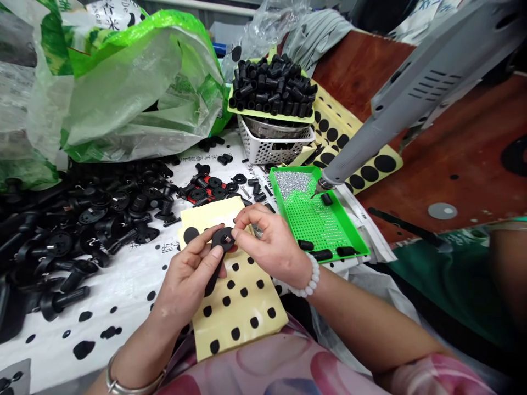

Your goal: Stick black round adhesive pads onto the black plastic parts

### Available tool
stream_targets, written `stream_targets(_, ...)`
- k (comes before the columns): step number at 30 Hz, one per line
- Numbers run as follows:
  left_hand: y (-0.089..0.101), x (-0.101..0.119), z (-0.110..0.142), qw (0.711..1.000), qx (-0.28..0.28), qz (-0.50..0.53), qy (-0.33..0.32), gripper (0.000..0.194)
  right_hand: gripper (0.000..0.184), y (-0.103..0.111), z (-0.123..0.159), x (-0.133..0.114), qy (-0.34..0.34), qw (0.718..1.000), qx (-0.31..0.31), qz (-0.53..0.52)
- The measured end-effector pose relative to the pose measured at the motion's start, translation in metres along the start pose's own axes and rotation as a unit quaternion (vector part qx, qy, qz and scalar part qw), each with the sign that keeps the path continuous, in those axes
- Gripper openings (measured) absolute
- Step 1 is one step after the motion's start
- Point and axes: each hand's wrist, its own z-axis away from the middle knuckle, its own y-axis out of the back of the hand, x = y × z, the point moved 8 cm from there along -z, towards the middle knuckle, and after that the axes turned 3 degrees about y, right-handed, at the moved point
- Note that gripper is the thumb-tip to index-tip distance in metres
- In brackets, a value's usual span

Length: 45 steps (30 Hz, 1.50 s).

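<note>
A black plastic part (218, 258) with a round flange and a long stem sits in my left hand (187, 280), its fingers wrapped around the stem. My right hand (272, 238) reaches over from the right, with its fingertips pressed on the flange's upper edge. Below both hands lies a yellow backing sheet (236, 312) dotted with small black adhesive pads. A larger black round pad (191, 235) sits on a paper sheet just left of the part.
A heap of black plastic parts (82, 230) covers the bench's left side. Right of my hands are a green perforated tray (317, 225) with silver studs and a grey electric screwdriver (411, 104). Black sleeves (269, 85) are piled on a green lid above a white basket (272, 147).
</note>
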Motion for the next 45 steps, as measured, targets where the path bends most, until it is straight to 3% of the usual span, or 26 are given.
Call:
stream_targets(11, 0.01, -0.01, 0.01, 0.99, 0.038, 0.135, 0.022, 0.043, 0.008, -0.018, 0.001, -0.002, -0.049, 0.996, -0.043, -0.063)
stream_targets(20, 0.014, -0.013, 0.011, 0.991, 0.062, 0.117, 0.031, 0.042, 0.008, -0.021, 0.001, -0.003, -0.039, 0.998, -0.043, -0.038)
stream_targets(28, 0.018, -0.018, 0.011, 0.994, 0.079, 0.081, 0.002, 0.039, 0.01, -0.02, 0.009, -0.023, 0.072, 0.99, 0.001, 0.118)
stream_targets(33, 0.021, -0.019, 0.011, 0.991, 0.098, 0.095, -0.001, 0.043, 0.01, -0.02, 0.015, -0.022, 0.053, 0.981, 0.023, 0.183)
stream_targets(35, 0.024, -0.019, 0.011, 0.989, 0.106, 0.105, -0.001, 0.042, 0.025, -0.015, 0.016, -0.018, 0.036, 0.982, 0.043, 0.182)
stream_targets(37, 0.025, -0.019, 0.012, 0.989, 0.106, 0.103, -0.003, 0.04, 0.039, -0.014, 0.014, -0.01, 0.005, 0.99, 0.034, 0.137)
stream_targets(40, 0.023, -0.015, 0.016, 0.994, 0.095, 0.056, -0.016, 0.04, 0.031, -0.03, 0.011, 0.005, -0.066, 0.996, -0.05, -0.023)
stream_targets(45, 0.028, -0.004, 0.024, 0.993, 0.111, 0.017, -0.039, 0.041, 0.015, -0.051, 0.009, 0.011, -0.125, 0.947, -0.112, -0.275)
